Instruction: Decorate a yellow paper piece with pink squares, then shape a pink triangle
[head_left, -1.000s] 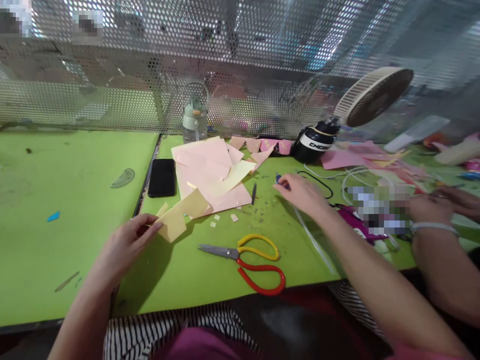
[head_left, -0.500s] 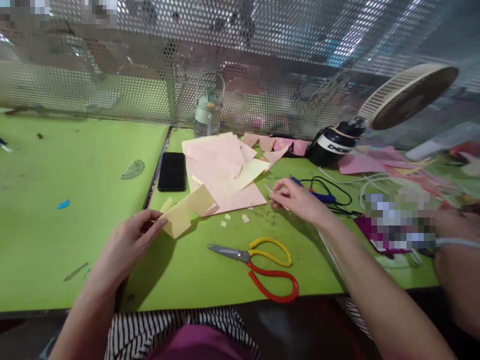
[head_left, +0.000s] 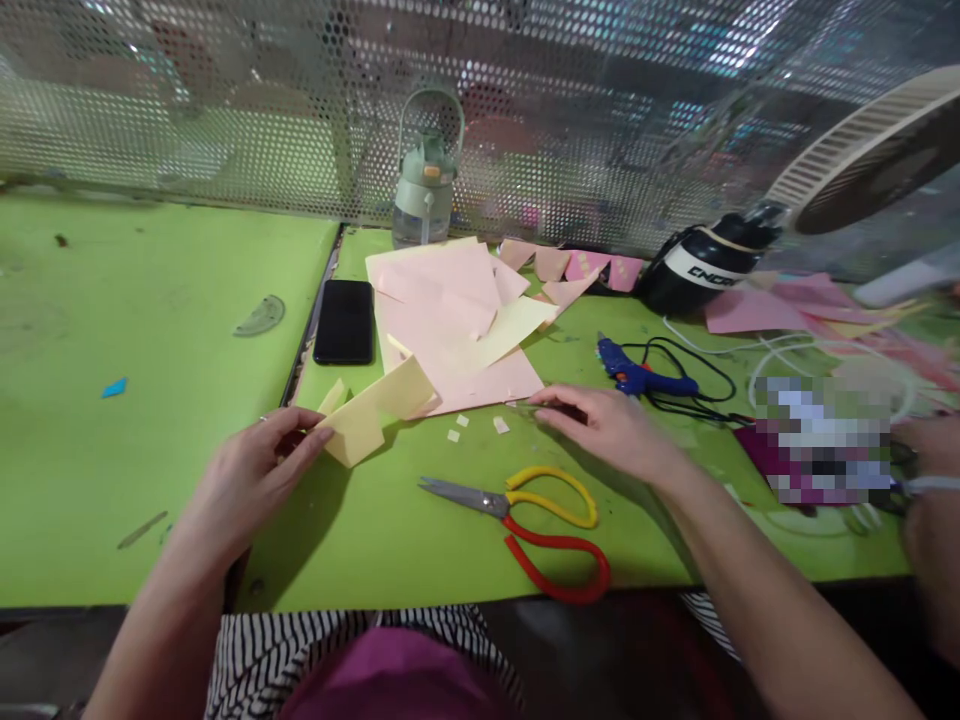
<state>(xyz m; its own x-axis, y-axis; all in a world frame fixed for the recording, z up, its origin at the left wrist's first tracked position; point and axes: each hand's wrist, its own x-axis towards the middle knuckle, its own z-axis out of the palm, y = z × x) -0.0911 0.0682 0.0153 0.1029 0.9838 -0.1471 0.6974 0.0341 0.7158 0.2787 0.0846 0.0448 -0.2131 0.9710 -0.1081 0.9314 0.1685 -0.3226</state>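
The left hand [head_left: 262, 470] pinches yellow paper [head_left: 379, 410] and the right hand [head_left: 611, 432], nearly closed, holds a thin tool [head_left: 519, 404].

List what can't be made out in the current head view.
All in the head view:
Yellow paper: gripped end covered by the left hand.
Thin item: too small to identify, partly covered by the right hand.
Fan: cut off by the right edge.
Purple item: partly hidden by pixelation.

Scissors [head_left: 493, 503], phone [head_left: 344, 322] on green table [head_left: 375, 565]
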